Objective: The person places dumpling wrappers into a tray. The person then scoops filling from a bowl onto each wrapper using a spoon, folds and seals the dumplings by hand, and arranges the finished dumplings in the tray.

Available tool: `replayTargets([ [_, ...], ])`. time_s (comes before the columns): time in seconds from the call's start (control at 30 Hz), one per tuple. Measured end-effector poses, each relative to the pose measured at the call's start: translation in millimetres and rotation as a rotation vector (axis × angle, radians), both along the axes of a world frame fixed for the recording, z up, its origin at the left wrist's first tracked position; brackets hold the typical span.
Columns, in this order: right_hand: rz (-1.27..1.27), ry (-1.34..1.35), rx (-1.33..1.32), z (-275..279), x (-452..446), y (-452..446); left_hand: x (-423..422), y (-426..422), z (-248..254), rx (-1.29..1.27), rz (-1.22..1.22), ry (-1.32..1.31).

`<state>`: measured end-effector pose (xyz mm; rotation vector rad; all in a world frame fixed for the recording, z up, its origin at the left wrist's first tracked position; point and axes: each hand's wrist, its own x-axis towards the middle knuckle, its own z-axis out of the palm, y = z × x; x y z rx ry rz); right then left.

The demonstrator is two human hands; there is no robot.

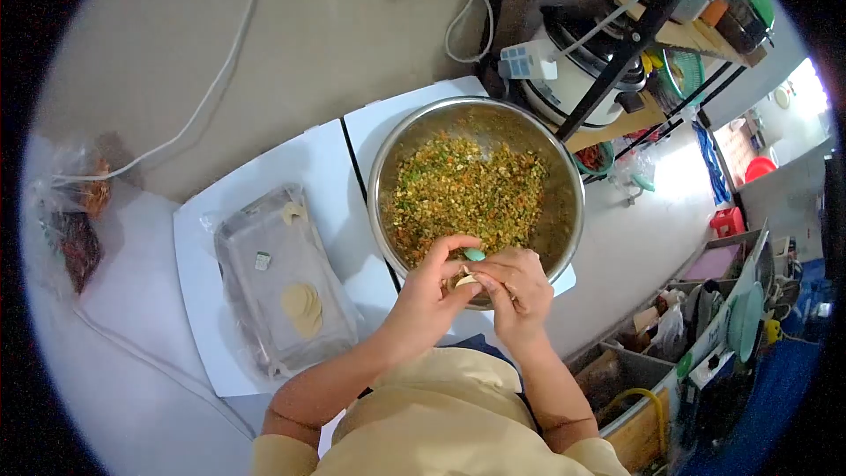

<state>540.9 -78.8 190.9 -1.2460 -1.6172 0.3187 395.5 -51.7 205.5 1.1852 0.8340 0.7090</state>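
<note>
Both hands meet over the near rim of the bowl. The left hand [430,293] is curled, its thumb and forefinger bent into a loop around a small, pale cream piece of thin dough [465,281]. The right hand [522,286] is nearly closed, with thumb and fingertips pinched together at the dough's right side. The dough thus sits between the two hands, partly hidden by the fingers. A smooth, rounded, teal-green tip [474,255] shows just above it, between the hands; which hand holds it I cannot tell.

Beneath and beyond the hands stands a wide, round, shiny stainless-steel bowl [561,203], holding a crumbly, finely chopped yellow-green filling [467,194] flecked with orange and darker green. It rests on a smooth white tabletop [256,172] crossed by a dark, straight seam.

To the left of the hands, well apart from them, lies a rectangular tray wrapped in clear, wrinkled plastic [267,295]. On it are overlapping flat, round, cream-coloured dough wrappers [303,307], a small white-and-green label [263,260] and, near the far end, another pale dough piece [293,211].
</note>
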Motion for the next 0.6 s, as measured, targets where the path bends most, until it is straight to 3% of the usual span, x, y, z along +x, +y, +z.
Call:
replayTargets([
  [0.17, -0.021, -0.146, -0.038, 8.2, -2.1, 0.2, 2.2, 1.6, 1.8, 0.101, 0.073, 0.080],
  [0.23, -0.038, -0.122, -0.021, 0.6, -4.6, 1.3, 0.5, 4.4, 8.8, 0.071, -0.005, 0.246],
  [0.37, -0.027, -0.041, -0.061, -5.6, -7.8, 4.2, 1.2, 7.8, 2.8, 0.072, -0.003, 0.258],
  [0.6, -0.074, -0.217, -0.028, -4.5, -5.4, 6.6, 4.6, 16.1, 0.1, 0.197, -0.005, 0.339],
])
